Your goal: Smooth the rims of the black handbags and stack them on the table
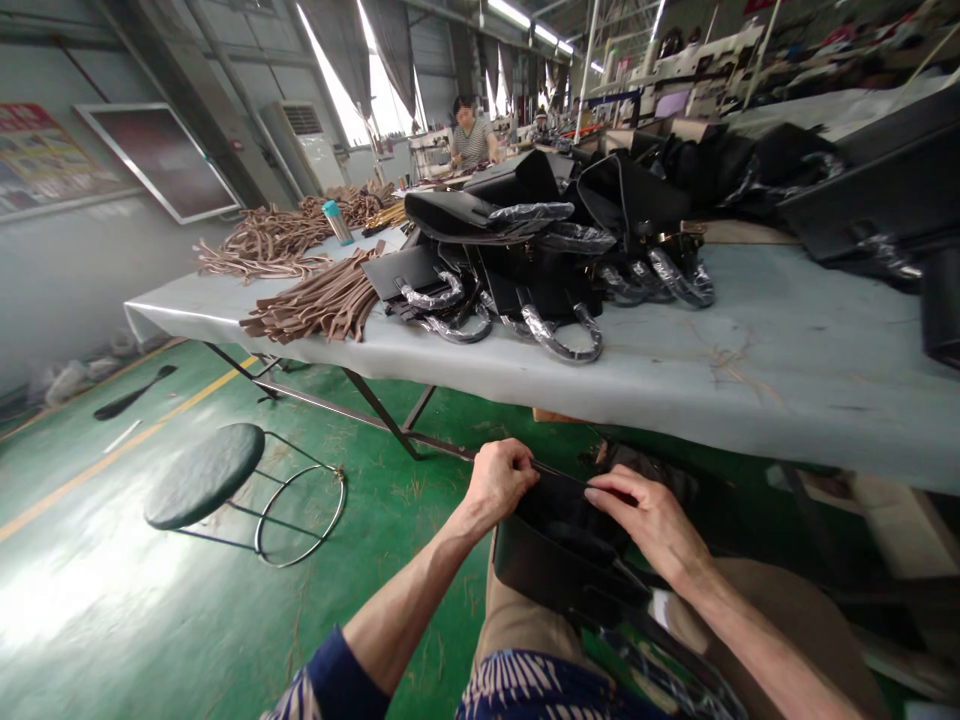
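Observation:
A black handbag (547, 560) rests on my lap, its mouth facing up and its plastic-wrapped handles hanging toward me. My left hand (504, 482) pinches the bag's upper edge at the left corner, fingers curled. Along the same edge, farther right, my right hand (646, 515) grips the rim between thumb and fingers. The dark inside of the bag shows between my hands, but its details are too dark to make out.
A long table (660, 370) with a pale cover stands in front of me. On it lie a heap of black handbags (525, 230), bundles of brown strips (322, 300) and a bottle (337, 222). A round stool (206, 475) is at left. A person (472, 138) sits far back.

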Tool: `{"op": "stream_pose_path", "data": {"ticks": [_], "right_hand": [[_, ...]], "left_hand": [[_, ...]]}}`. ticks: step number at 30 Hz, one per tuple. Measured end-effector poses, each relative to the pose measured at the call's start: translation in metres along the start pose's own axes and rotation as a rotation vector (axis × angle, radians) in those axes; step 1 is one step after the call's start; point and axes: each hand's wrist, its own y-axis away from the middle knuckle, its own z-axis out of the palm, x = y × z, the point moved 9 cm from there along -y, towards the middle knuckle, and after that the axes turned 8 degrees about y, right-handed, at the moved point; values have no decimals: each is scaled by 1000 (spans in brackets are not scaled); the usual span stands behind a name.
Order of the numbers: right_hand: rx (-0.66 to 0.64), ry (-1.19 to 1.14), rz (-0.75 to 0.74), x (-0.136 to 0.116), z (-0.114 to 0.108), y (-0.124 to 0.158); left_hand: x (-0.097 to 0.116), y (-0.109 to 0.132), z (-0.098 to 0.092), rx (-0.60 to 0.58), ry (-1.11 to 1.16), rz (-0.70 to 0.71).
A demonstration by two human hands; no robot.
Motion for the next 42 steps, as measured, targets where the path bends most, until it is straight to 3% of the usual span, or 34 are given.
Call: {"op": "stream_pose_path", "data": {"ticks": [9,12,16,20,23,28,32,37,42], "right_hand": [[3,4,-27,-2,2,-7],[-61,-31,28,2,2,-11],[-174,-72,55,7,8,-14],[-130,-43,-36,9,8,-15],[-108,-48,-77,3,5,-13],[-203,-29,-121,-37,-7,-2],[-340,-45,-99,-59,2,14],[-472,-189,44,-45,32,30],[-538,-318,156,-38,42,34]], "left_hand": [[-10,-4,2,18,26,-61],[-12,-3,4,7,52,-80],[-11,-4,12,-56,102,-100],[-10,-8,18,-103,138,-103],[-6,-7,22,-201,210,-103],[-1,14,7,-295,391,-165],[-14,44,-1,-297,503,-259],[-42,72,3,-285,526,-366],[-39,73,2,-278,487,-317]]}}
